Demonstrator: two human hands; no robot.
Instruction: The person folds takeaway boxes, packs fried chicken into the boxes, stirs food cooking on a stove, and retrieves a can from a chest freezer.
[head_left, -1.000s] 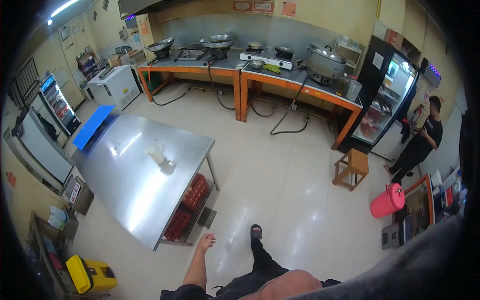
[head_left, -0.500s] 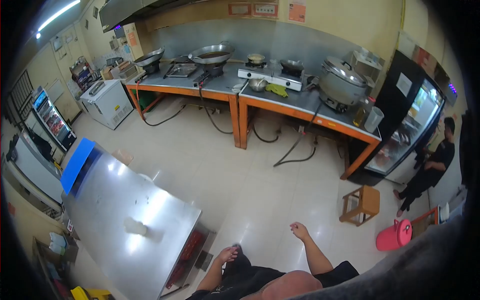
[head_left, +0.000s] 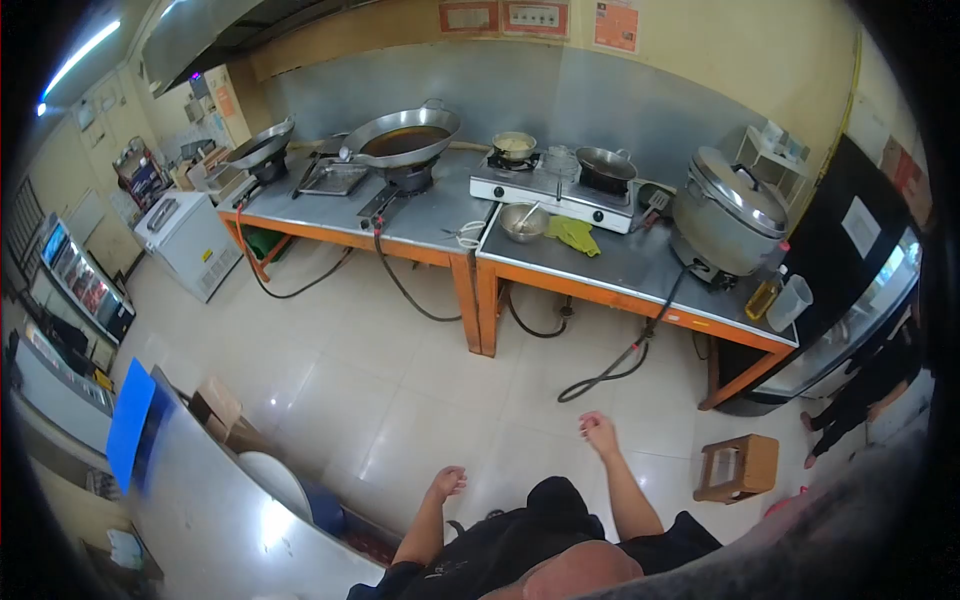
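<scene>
My left hand [head_left: 452, 481] hangs in the air over the floor, its fingers loosely bent and nothing in them. Farther forward, my right hand [head_left: 598, 434] is also raised over the floor, loosely curled and holding nothing I can see. Both are apart from any surface. Ahead stands a steel-topped counter [head_left: 430, 238] with orange legs. On it are a large wok of dark liquid [head_left: 405, 138], a white two-burner gas stove [head_left: 548, 195], a metal bowl [head_left: 524, 222] with a utensil in it, a green cloth [head_left: 573, 236] and a large lidded pot [head_left: 728, 212].
A steel table [head_left: 205, 500] with a blue panel [head_left: 130, 425] is at my left. Gas hoses [head_left: 610, 375] hang down to the floor ahead. A wooden stool [head_left: 738, 468] stands at my right. A person in dark clothes [head_left: 868, 390] is near the black fridge [head_left: 840, 290].
My view has moved forward toward the counter, which now looks larger and nearer. The steel table has slid lower left in view. Both hands stay raised and free.
</scene>
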